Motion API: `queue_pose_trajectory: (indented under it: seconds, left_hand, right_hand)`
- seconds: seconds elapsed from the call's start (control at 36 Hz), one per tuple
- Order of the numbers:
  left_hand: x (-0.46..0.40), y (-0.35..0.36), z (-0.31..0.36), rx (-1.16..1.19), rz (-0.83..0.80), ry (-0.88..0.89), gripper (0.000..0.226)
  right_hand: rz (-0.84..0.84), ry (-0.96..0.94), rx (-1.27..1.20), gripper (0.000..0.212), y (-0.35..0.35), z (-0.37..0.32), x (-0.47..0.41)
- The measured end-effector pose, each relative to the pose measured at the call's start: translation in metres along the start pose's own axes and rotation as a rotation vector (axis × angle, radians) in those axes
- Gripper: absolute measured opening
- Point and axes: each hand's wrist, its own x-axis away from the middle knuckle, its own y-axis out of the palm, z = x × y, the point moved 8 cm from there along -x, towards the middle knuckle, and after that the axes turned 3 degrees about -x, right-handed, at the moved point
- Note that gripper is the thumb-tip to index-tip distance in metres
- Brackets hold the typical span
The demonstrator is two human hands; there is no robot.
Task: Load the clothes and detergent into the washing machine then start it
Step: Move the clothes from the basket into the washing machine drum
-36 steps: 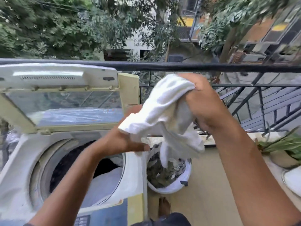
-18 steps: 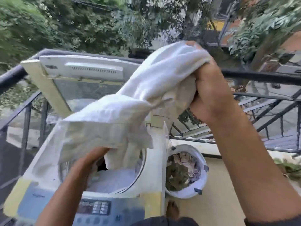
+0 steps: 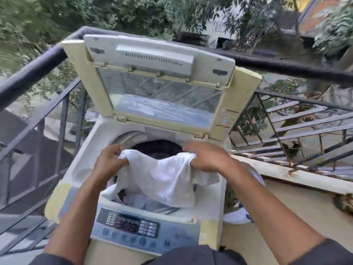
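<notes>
**Loading step: white cloth held over the drum, not yet dropped**

The white cloth (image 3: pixel 162 176) hangs across the front half of the drum opening (image 3: pixel 158 150), stretched between your two hands. Its lower edge droops inside the drum onto pale laundry (image 3: pixel 141 202) already lying there; what that laundry is exactly, too blurred to tell. The back of the drum shows dark and bare.

Your left hand (image 3: pixel 109 161) has its grip closed on the cloth's left corner, fingers pinched tight over a bunched bit of fabric. Your right hand (image 3: pixel 208 159) has its grip closed on the right edge, fingers curled over the top, cloth gathered under the palm. Both sit just above the drum rim.

The washing machine (image 3: pixel 212 232) has its lid (image 3: pixel 160 73) folded up and back, clear of your hands. The control panel (image 3: pixel 128 224) sits at the front edge, near your body, untouched. A white basket (image 3: pixel 238 217) stands just beside the machine on the right, mostly hidden behind your right forearm; contents not visible here. Railing (image 3: pixel 38 67) behind and around.

Judgement: you're mid-load. Next move calls for opening both grips so the cloth falls fully inside, nothing left over the rim. No detergent in view, so that step and the start look still to do.
</notes>
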Motion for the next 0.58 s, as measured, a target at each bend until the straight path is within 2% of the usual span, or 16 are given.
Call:
queue_pose_trajectory:
  seconds: [0.06, 0.08, 0.17, 0.22, 0.33, 0.44, 0.53, 0.58]
  left_hand:
    - [-0.009, 0.007, -0.012, 0.019, -0.017, -0.045, 0.018]
    - [-0.015, 0.010, -0.018, 0.016, -0.022, -0.069, 0.018]
    - [-0.029, 0.018, -0.030, 0.024, -0.070, -0.138, 0.018]
    - [-0.038, 0.022, -0.028, 0.058, -0.082, -0.122, 0.019]
    - [-0.069, 0.016, -0.021, 0.083, 0.000, -0.028, 0.029]
    - [-0.098, 0.005, -0.021, 0.056, 0.083, 0.081, 0.017]
    - [-0.107, 0.001, -0.020, 0.057, 0.145, 0.163, 0.017]
    - [-0.106, 0.004, -0.021, 0.054, 0.168, 0.187, 0.014]
  right_hand:
    - [-0.105, 0.037, 0.002, 0.049, 0.031, -0.004, -0.014]
    - [-0.148, 0.040, -0.072, 0.050, 0.044, -0.007, -0.021]
    - [-0.226, 0.166, -0.521, 0.051, 0.076, -0.011, -0.041]
    - [-0.164, 0.268, -0.734, 0.047, 0.087, -0.008, -0.055]
    - [0.109, 0.267, -0.728, 0.039, 0.081, 0.000, -0.080]
    - [0.275, 0.238, -0.713, 0.040, 0.067, -0.002, -0.084]
    - [0.310, 0.239, -0.695, 0.039, 0.065, 0.000, -0.085]
    - [0.261, 0.260, -0.684, 0.042, 0.073, 0.005, -0.088]
